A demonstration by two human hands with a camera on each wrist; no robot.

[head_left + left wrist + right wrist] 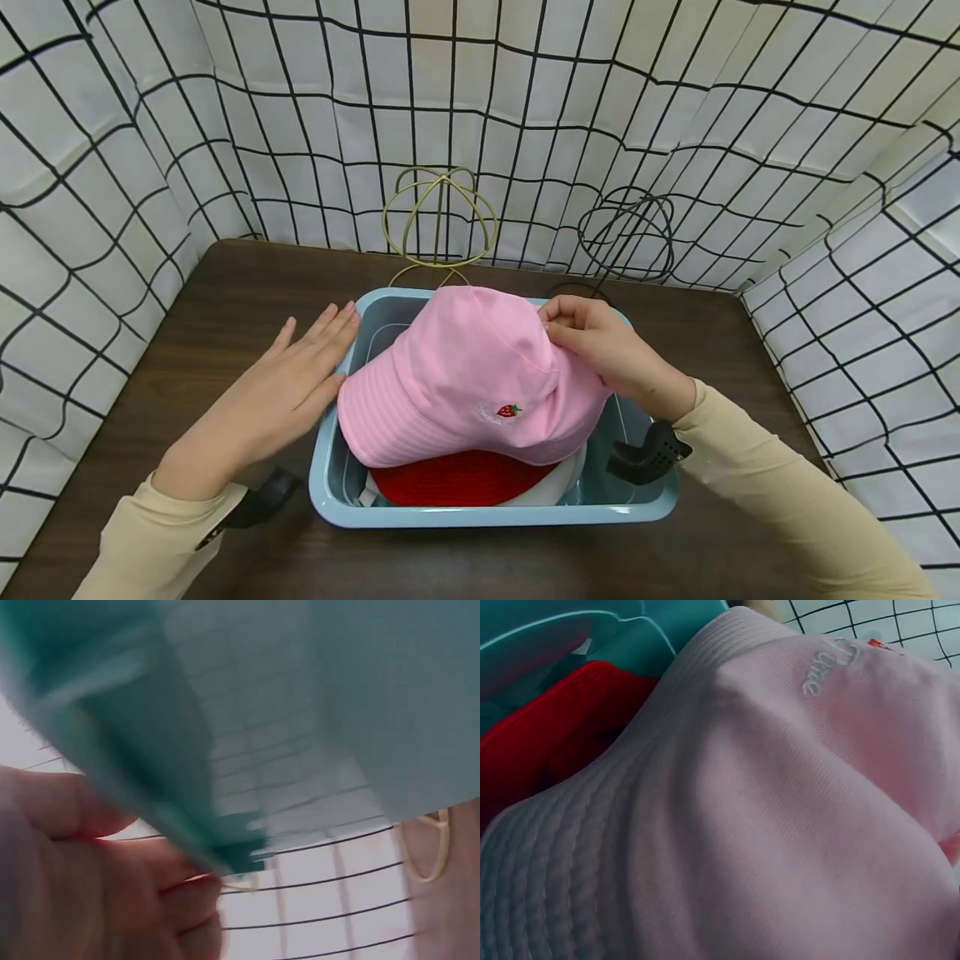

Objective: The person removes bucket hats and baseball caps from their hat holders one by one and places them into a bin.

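A pink bucket hat (480, 375) with a small strawberry embroidery lies over other hats in a blue plastic basin (495, 517). My right hand (592, 342) pinches the hat's crown between thumb and fingers at its upper right. The hat's stitched brim and white lettering fill much of the right wrist view. My left hand (300, 375) has its fingers extended at the basin's left rim; in the left wrist view the fingers (172, 877) lie right at the basin's edge. Below the pink hat a red hat (465, 479) and something white (562, 483) show, partly hidden.
A gold wire stand (438, 217) and a black wire stand (626, 233) stand behind the basin at the back of the dark wooden table (240, 308). Black wire grid panels (525, 108) with white backing enclose the back and both sides.
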